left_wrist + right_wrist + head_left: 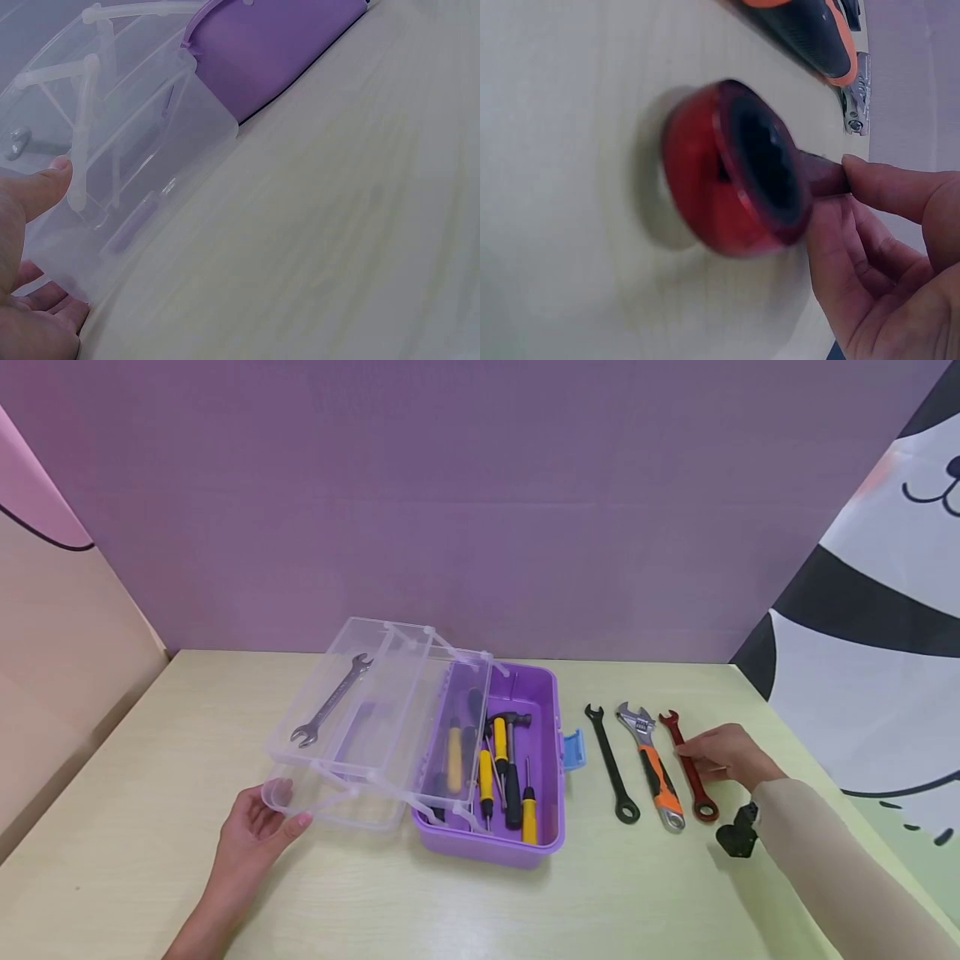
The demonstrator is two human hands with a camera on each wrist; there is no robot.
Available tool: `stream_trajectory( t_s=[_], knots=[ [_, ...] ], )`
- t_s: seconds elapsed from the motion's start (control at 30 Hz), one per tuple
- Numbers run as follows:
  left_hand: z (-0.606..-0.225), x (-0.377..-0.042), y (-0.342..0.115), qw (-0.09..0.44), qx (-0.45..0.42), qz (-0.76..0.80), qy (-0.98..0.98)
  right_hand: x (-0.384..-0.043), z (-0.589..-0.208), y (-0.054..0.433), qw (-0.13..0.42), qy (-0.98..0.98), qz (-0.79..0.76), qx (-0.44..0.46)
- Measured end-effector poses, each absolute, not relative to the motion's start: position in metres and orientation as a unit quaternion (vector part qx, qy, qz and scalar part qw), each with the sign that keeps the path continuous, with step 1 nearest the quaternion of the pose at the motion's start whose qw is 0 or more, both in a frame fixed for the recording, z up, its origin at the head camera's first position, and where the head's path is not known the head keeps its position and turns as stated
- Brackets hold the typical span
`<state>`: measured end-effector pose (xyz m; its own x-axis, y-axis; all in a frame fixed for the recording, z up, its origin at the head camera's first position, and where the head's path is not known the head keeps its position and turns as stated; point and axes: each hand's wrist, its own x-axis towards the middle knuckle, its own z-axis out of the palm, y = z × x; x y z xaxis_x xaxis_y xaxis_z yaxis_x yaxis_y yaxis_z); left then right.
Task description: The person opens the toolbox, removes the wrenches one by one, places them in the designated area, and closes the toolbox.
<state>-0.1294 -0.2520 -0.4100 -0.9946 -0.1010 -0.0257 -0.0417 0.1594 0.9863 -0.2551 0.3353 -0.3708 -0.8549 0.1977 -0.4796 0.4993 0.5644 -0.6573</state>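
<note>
My right hand (729,755) pinches a red combination wrench (690,772) by its shaft, between thumb and fingers. Close up in the right wrist view, the wrench's ring end (735,169) is tilted and stands off the tabletop. At the left, my left hand (255,827) holds the edge of the clear plastic lid (390,810) of a purple toolbox (487,853), thumb on the near side and fingers at the outer edge. A silver open-ended wrench (330,702) lies in the clear tray attached to the box.
Left of the red wrench lie an adjustable wrench (654,768) with orange and black grip and a black combination wrench (611,764). Inside the box are a hammer (513,777) and several yellow-handled screwdrivers (529,818). A blue latch (574,750) sticks out on the box's right side.
</note>
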Motion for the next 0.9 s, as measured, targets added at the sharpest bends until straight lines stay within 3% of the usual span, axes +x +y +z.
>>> stream_trajectory(
  t_s=[0.9],
  knots=[
    [-0.4127, -0.1286, -0.2505, 0.031, 0.044, -0.650, -0.758, -0.2523, -0.3632, 0.3355, 0.185, 0.855, -0.436, 0.213]
  ],
)
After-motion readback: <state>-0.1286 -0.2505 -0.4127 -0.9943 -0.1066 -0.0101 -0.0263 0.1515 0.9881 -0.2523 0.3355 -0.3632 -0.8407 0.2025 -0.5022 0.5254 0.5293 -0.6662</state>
